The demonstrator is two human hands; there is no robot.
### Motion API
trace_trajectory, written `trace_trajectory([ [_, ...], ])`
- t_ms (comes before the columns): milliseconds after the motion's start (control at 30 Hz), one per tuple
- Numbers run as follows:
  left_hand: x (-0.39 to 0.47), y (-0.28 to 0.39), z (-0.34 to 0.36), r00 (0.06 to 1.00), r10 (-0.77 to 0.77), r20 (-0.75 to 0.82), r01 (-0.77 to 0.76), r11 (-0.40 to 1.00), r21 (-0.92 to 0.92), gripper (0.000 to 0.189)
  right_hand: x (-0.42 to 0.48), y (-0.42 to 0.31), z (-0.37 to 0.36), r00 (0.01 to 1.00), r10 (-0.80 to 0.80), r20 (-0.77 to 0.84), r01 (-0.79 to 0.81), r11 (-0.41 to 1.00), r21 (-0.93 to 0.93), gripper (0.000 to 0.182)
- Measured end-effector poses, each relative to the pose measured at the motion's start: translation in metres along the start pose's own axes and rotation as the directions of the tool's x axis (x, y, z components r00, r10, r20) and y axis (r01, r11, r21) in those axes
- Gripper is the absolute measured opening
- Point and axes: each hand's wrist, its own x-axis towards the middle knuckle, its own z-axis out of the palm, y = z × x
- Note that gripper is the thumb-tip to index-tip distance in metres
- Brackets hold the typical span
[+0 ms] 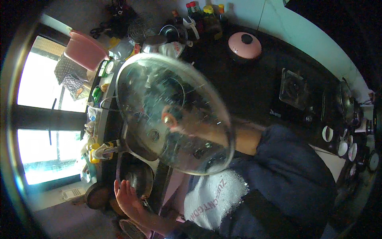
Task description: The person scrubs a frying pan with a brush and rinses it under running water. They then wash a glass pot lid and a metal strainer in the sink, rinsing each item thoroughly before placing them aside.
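Observation:
My right hand (179,121) is seen through a large round glass lid (143,89), closed around the knob at its middle. The lid is tilted, has a metal rim and bears drops of water. Behind it shows a metal sink (140,151) with a drain. My left hand (131,200) is empty, its fingers stretched out, beside the lower sink basin. A dark round pan (146,176) sits in that basin, close to this hand. The faucet (109,151) stands on the window side of the sink.
A pink basin (86,50) and bottles line the window side. Bowls (153,43), seasoning bottles (210,18) and a pot with a pink lid (244,44) stand on the dark counter. Farther right are a gas stove (294,89) and white bowls (327,133).

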Motion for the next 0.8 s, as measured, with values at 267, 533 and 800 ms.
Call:
trace_trajectory([
  [267, 0.022, -0.025, 0.061, 0.997, -0.041, -0.059, 0.051, 0.984, 0.17, 0.047, -0.054, -0.018, -0.17, 0.872, 0.138, -0.47, -0.26, 0.943, -0.206, 0.051],
  [533, 0.028, -0.038, 0.089, 0.997, -0.025, -0.073, 0.039, 0.978, 0.204, 0.041, -0.082, 0.072, -0.286, 0.693, -0.011, -0.721, -0.329, 0.885, -0.33, 0.048],
  [800, 0.015, -0.032, 0.082, 0.986, 0.023, -0.166, 0.016, 0.974, 0.228, 0.036, -0.029, 0.092, -0.254, 0.588, -0.005, -0.809, -0.262, 0.945, -0.197, 0.042],
])
